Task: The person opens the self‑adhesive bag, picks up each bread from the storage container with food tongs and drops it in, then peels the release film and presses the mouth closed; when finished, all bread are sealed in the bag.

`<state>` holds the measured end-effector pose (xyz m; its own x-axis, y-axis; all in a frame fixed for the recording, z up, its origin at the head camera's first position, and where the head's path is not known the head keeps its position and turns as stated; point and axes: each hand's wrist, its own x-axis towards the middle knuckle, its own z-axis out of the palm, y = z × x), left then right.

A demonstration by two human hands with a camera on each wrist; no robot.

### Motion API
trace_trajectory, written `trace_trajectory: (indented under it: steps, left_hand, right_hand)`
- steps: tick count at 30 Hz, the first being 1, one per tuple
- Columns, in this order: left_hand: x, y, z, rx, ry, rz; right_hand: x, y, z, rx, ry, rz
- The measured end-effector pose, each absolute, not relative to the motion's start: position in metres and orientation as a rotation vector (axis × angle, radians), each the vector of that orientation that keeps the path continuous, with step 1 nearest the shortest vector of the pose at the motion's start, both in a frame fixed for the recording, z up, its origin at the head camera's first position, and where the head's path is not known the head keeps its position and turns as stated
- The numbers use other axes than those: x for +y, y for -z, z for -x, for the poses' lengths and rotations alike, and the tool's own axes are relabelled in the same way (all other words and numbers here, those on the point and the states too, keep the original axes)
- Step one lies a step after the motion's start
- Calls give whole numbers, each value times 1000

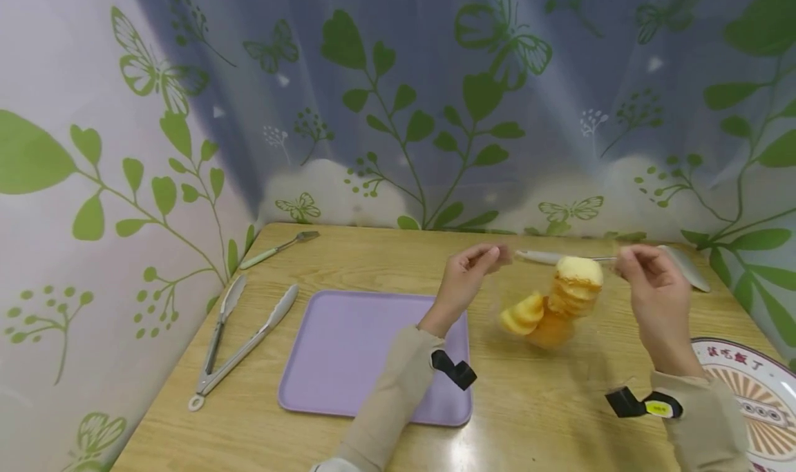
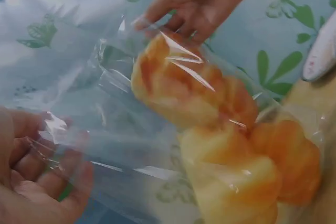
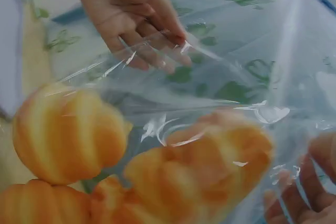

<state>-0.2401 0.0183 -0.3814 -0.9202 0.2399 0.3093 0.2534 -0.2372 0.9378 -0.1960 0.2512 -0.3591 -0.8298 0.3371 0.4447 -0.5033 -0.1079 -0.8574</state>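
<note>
A clear plastic bag with several golden bread rolls in it hangs over the right part of the table. At one side of its top, my left hand pinches the film between thumb and fingers. My right hand pinches the opposite side, so the bag is spread between both hands. In the left wrist view the rolls bunch at the lower end of the bag. Film shines across the fingers of the left hand in the right wrist view, where the right hand is partly cut off.
A purple tray lies under my left forearm. Metal tongs lie spread to its left, with a green-handled fork behind. Behind the bag is a spatula, partly hidden by my right hand. A patterned plate is at the right edge.
</note>
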Motion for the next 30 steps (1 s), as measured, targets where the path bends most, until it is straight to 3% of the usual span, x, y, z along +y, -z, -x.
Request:
trace_trajectory:
  steps: [7,15,22,30]
  left_hand:
    - [25,390,239,-1939,2341,645]
    - [25,393,242,-1840,2404,401]
    - [28,390,244,-1755,2461,517]
    - [28,384,247,-1703,2413,483]
  right_hand:
    - [247,366,197,-1647,-2004,-163]
    - [251,369,196,-1384,-2118,-92]
    - [252,370,196,-1415,-2195,-156]
    - [255,370,200,-1484,-2077,16]
